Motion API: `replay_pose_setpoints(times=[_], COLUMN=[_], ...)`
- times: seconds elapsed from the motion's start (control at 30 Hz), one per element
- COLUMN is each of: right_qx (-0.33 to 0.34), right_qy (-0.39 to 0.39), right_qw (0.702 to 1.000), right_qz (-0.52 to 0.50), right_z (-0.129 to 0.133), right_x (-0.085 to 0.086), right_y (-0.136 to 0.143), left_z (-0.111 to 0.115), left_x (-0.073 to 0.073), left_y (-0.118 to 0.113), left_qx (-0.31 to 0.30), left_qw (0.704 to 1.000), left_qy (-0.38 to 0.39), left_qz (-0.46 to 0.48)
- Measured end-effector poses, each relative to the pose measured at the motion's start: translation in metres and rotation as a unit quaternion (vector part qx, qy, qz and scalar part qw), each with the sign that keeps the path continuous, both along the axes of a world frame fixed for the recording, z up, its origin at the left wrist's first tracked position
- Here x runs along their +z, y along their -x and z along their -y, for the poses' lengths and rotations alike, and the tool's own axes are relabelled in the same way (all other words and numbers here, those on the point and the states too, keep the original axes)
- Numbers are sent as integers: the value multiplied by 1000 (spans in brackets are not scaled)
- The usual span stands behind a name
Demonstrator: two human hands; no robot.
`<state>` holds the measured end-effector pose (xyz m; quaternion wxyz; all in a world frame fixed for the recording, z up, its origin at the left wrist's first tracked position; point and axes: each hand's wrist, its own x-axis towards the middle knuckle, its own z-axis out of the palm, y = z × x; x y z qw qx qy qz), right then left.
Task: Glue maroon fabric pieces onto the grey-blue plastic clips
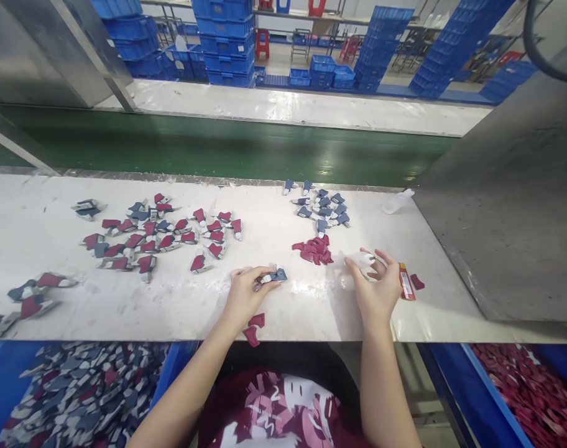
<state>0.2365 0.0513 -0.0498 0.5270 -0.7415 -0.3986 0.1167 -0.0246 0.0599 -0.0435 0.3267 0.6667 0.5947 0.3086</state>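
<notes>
My left hand (247, 291) pinches a small blue-and-grey plastic part (278, 275) above the white table, its blue side facing up. My right hand (378, 289) has its fingers curled round a small white squeeze bottle (360, 259); part of the bottle is hidden by the fingers. Beyond the hands lies a pile of loose dark-red plastic pieces (315, 250). Two more red pieces (252, 336) rest at the table edge by my left wrist. A red-and-yellow packet (406, 282) and a single red piece (417, 282) are right of my right hand.
Parts with red tops (148, 245) spread across the left, blue-and-grey ones (323, 208) farther back. Below the table stand blue bins of mixed parts (90, 392) and red pieces (528, 392). A metal panel (511, 205) bounds the right; a green belt (246, 149) runs behind.
</notes>
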Motion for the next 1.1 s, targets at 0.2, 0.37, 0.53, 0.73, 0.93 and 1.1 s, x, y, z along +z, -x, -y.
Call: replay_pose_setpoints(times=[0.2, 0.37, 0.53, 0.73, 0.93, 1.1], right_qx=[-118, 30, 131, 134, 184, 267], right_qy=[-157, -136, 105, 151, 122, 105], right_qw=[970, 973, 971, 966, 972, 950], right_qz=[142, 183, 173, 164, 80, -122], right_z=[5, 6, -16, -29, -29, -14], right_x=[12, 15, 3, -2, 2, 10], right_y=[16, 52, 64, 64, 67, 77], left_z=[-1, 0, 1, 1, 2, 1], left_x=[-2, -5, -6, -4, -4, -7], left_y=[0, 1, 2, 3, 3, 3], left_qx=[0, -2, 6, 6, 4, 0], left_qw=[1000, 1000, 999, 999, 999, 999], left_qy=[-10, -12, -14, -18, -16, -24], left_qz=[11, 23, 36, 43, 51, 44])
